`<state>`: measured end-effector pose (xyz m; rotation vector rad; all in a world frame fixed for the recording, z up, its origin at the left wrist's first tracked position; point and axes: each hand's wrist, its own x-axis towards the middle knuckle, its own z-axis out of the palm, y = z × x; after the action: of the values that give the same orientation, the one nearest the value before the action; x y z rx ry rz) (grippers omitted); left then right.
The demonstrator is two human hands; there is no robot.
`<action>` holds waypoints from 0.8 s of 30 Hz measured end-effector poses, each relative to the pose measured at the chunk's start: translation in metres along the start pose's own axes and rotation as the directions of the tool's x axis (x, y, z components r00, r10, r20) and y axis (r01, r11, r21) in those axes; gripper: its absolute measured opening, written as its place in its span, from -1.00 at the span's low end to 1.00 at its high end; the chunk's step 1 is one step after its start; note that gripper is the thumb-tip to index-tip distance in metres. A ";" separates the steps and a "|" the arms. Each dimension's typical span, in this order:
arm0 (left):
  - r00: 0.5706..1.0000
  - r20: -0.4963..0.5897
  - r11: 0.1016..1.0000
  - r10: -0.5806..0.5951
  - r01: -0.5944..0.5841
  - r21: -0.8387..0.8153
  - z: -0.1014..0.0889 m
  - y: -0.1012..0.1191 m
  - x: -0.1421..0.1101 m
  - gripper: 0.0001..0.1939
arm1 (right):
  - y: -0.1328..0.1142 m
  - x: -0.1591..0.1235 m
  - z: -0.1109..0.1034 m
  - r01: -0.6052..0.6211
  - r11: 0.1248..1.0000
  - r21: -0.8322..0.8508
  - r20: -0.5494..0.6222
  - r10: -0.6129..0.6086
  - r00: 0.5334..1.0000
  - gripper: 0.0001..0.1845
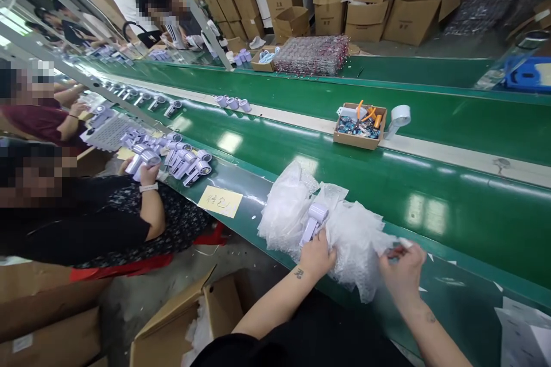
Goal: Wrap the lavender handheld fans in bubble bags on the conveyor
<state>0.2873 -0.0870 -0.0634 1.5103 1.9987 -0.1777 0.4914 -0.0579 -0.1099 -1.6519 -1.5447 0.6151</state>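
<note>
My left hand (317,256) grips the handle end of a lilac handheld fan (315,219) that lies on a heap of clear bubble-wrap bags (353,235) at the near edge of the green conveyor belt (430,206). My right hand (402,268) pinches the edge of one bag on the right side of the heap, fingers closed on the plastic. A yellow paper label (220,201) lies on the belt edge to the left of the heap.
A co-worker's hand (148,173) on the left holds another lilac fan beside several more fans (189,161). A small cardboard box with orange pliers (360,124) and a tape roll (399,116) sit mid-belt. An open carton (202,321) stands by my knees. Stacked cartons (370,6) line the far wall.
</note>
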 end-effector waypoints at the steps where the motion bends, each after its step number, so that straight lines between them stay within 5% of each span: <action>1: 1.000 0.006 1.000 -0.007 0.007 0.002 -0.001 0.000 -0.001 -0.43 | -0.001 -0.005 0.001 -0.017 0.996 0.085 0.041 0.014 0.999 -0.45; 6: 1.000 0.031 1.000 -0.007 0.007 0.028 -0.002 0.001 -0.014 -0.48 | 0.003 -0.005 0.023 -0.367 0.902 0.228 0.052 0.365 0.930 -0.55; 8: 0.998 0.053 0.999 -0.022 0.020 0.041 0.000 0.002 -0.018 -0.50 | 0.007 0.001 0.024 -0.408 0.880 0.243 0.070 0.404 0.912 -0.52; 11: 0.996 0.077 0.998 -0.051 0.048 0.039 0.003 0.005 -0.020 -0.53 | 0.005 -0.003 0.016 -0.297 0.922 0.248 0.252 0.234 0.939 -0.42; 14: 0.995 0.074 0.998 0.069 -0.068 -0.017 -0.005 0.001 -0.020 -0.50 | -0.007 -0.019 0.016 0.032 0.998 0.060 0.436 -0.056 0.898 -0.11; 17: 0.973 0.120 0.971 0.197 -0.177 -0.164 -0.026 -0.018 -0.016 -0.42 | -0.018 -0.031 0.033 0.199 0.949 -0.245 0.438 -0.075 0.896 0.10; 21: 0.989 0.134 0.967 -0.057 0.088 -0.238 -0.049 -0.045 -0.002 -0.60 | -0.018 -0.030 0.055 0.196 0.908 -0.370 0.368 -0.051 0.929 0.02; 24: 0.982 0.035 0.963 -0.184 0.188 -0.194 -0.044 -0.045 0.009 -0.66 | -0.016 -0.025 0.056 0.163 0.922 -0.351 0.361 -0.027 0.932 0.02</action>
<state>0.2278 -0.0745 -0.0451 1.1949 2.0782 -0.0661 0.4342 -0.0716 -0.1338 -1.7981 -2.0997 0.6116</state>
